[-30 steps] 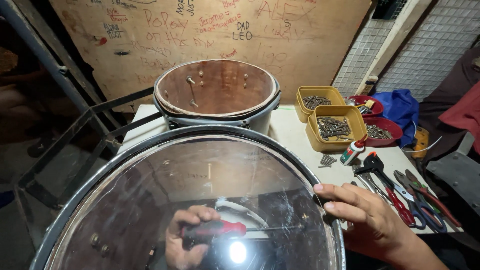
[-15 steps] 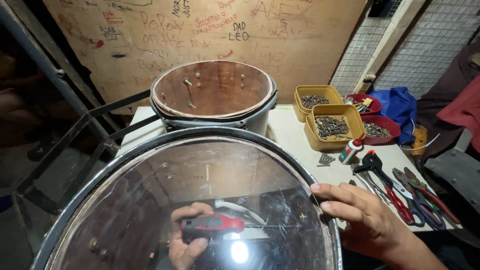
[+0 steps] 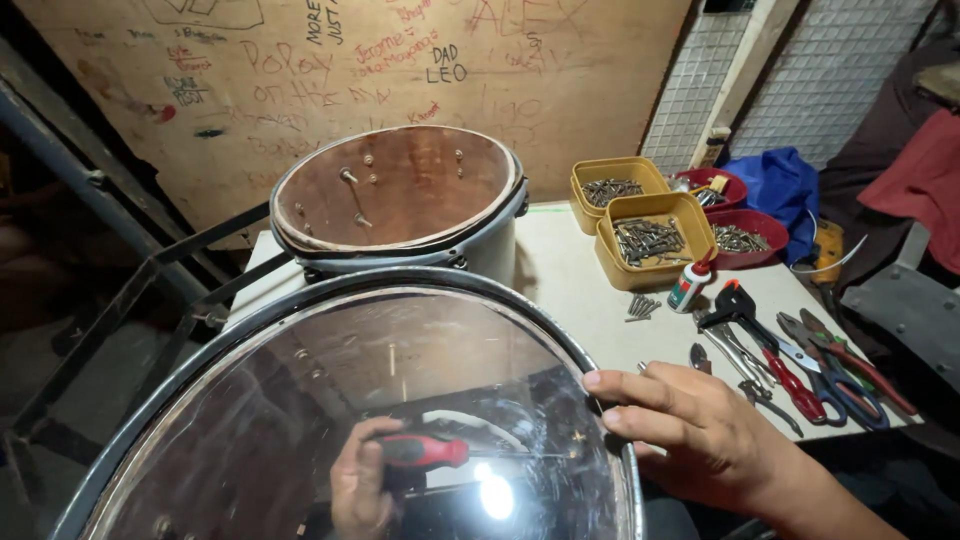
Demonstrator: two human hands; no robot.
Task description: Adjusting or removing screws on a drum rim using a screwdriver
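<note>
the large round drum with a clear plastic head and chrome hoop [image 3: 300, 400] fills the near foreground, and through its skin the left hand [image 3: 358, 487] shows inside the shell, fist clamped on a red-and-black-handled screwdriver [image 3: 425, 451] held level. the right hand [image 3: 690, 430] lies palm-down outside with its fingers extended together onto the hoop's right edge. beyond it on the white table [image 3: 570, 290] stand a second copper-lined drum shell [image 3: 400, 195], two yellow rectangular tubs of screws [image 3: 650, 240], a small white glue bottle with a red cap [image 3: 690, 285] and red-handled pliers [image 3: 770, 345].

Left hand [image 3: 360, 487] with red-handled screwdriver [image 3: 425, 451] slightly lower inside the clear-headed drum [image 3: 300, 400]
</note>
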